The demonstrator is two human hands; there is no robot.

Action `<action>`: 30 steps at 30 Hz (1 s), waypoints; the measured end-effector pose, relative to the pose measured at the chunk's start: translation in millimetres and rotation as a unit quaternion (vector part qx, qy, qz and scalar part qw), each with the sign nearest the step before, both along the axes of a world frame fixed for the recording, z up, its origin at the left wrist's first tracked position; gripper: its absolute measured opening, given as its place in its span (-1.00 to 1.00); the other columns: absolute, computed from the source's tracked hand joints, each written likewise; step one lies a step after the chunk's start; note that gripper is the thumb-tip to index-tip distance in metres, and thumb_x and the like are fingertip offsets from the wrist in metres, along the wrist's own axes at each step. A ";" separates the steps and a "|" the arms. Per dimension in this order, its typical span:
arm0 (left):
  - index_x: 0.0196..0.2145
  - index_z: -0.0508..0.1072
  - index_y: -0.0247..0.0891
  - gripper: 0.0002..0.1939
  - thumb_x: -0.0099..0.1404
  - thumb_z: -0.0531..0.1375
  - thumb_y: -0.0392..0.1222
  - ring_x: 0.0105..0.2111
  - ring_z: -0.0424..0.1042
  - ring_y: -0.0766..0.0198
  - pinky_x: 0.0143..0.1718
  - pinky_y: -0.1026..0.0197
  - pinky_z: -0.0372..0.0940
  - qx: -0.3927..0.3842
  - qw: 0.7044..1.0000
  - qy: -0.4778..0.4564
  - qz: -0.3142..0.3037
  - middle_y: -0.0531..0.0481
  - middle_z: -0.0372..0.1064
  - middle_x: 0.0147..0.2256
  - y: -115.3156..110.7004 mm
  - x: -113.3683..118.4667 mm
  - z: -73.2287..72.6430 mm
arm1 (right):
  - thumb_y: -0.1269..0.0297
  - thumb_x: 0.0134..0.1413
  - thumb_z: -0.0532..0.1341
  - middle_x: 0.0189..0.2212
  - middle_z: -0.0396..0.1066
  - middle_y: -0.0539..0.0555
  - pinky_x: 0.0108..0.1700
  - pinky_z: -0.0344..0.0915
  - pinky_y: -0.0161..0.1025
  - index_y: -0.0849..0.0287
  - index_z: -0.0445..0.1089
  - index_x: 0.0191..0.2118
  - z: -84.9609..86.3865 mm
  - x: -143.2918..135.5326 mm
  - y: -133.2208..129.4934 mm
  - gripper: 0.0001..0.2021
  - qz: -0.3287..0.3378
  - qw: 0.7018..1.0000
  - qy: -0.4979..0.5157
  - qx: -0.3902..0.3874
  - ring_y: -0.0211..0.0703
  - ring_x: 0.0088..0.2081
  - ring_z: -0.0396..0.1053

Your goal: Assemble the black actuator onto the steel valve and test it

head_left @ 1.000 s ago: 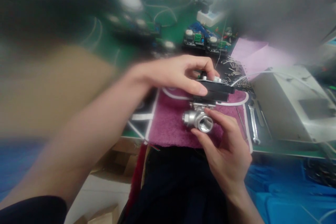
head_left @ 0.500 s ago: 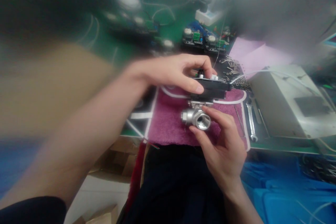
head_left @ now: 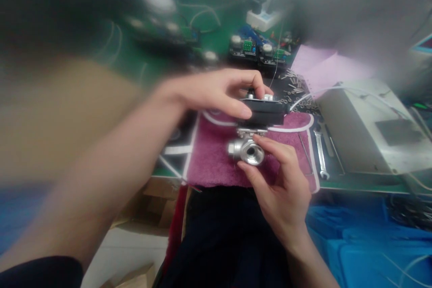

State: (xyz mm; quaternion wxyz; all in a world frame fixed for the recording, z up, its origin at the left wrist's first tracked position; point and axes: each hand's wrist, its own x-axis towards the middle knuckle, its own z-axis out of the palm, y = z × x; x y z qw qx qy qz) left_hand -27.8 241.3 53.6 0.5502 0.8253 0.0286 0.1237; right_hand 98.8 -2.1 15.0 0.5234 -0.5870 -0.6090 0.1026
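Note:
A black box-shaped unit [head_left: 265, 114] sits over a silver metal valve body [head_left: 239, 149], joined to it by a small metal bracket. The valve's round threaded opening faces me. My left hand [head_left: 222, 94] grips the black unit from above, thumb on its front face and fingers over its top near a black knob. My right hand [head_left: 283, 180] pinches the valve body between thumb and fingers at the opening's right side. Beneath them lies a purple cloth [head_left: 212, 162] with a white edge. A white cable runs from the unit across the cloth.
Right of the cloth lie a wrench [head_left: 321, 155] and thin rods, beside a grey metal box [head_left: 364, 130]. Screws and nuts [head_left: 297, 83], pink paper [head_left: 327, 67] and circuit units [head_left: 243, 47] are behind. Blue bins [head_left: 371, 252] stand at lower right.
The whole view has shifted a little, so most things appear slightly further left. The valve opening is turned more squarely towards me. Both hands keep their holds.

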 end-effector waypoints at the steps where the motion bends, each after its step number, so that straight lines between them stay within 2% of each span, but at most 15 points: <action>1: -0.07 0.51 -0.07 -0.51 0.09 0.45 0.11 0.15 0.46 -0.03 0.16 0.00 0.36 0.003 1.000 0.001 -0.001 -0.04 0.45 0.17 0.5 0.1 -0.3 | 0.47 0.13 0.44 0.05 0.55 0.08 0.17 0.41 -0.04 0.07 0.43 0.19 -0.5 0.8 0.0 -0.48 -0.002 1.000 0.001 -0.003 -0.06 0.09 0.48; 9: -0.02 0.48 -0.05 -0.55 0.17 0.39 0.12 0.15 0.45 0.02 0.14 0.04 0.34 0.004 1.000 0.024 0.012 0.06 0.44 0.11 -3.8 1.9 -0.9 | 0.45 0.11 0.45 0.08 0.52 0.08 0.20 0.44 0.01 0.05 0.43 0.21 -5.7 5.8 -3.7 -0.45 -0.007 0.999 0.043 -0.025 -0.04 0.12 0.48; 14: -0.07 0.50 -0.05 -0.53 0.12 0.40 0.15 0.17 0.43 -0.01 0.19 0.00 0.32 -0.013 0.999 0.027 0.020 0.07 0.45 0.07 -5.5 1.0 1.0 | 0.42 0.13 0.44 0.08 0.53 0.11 0.19 0.45 0.07 0.05 0.44 0.19 -4.2 4.2 -3.7 -0.49 -0.013 0.999 0.020 -0.023 0.01 0.11 0.49; 22: -0.13 0.51 -0.08 -0.51 0.02 0.46 0.13 0.17 0.43 -0.02 0.20 0.00 0.31 -0.030 0.999 0.019 0.022 0.06 0.46 0.07 -4.5 0.6 2.4 | 0.45 0.12 0.45 0.07 0.53 0.10 0.20 0.42 0.05 0.04 0.43 0.20 -4.3 2.4 -3.9 -0.47 -0.010 1.000 0.000 -0.011 -0.01 0.11 0.48; 30: -0.16 0.51 -0.07 -0.46 -0.04 0.49 0.18 0.23 0.38 -0.03 0.23 0.00 0.29 -0.048 0.999 0.014 0.014 0.07 0.42 0.15 -8.9 0.2 5.3 | 0.48 0.13 0.42 0.06 0.53 0.13 0.19 0.44 0.14 0.06 0.43 0.17 -5.7 0.5 -7.1 -0.51 -0.003 1.000 -0.005 0.007 0.03 0.10 0.49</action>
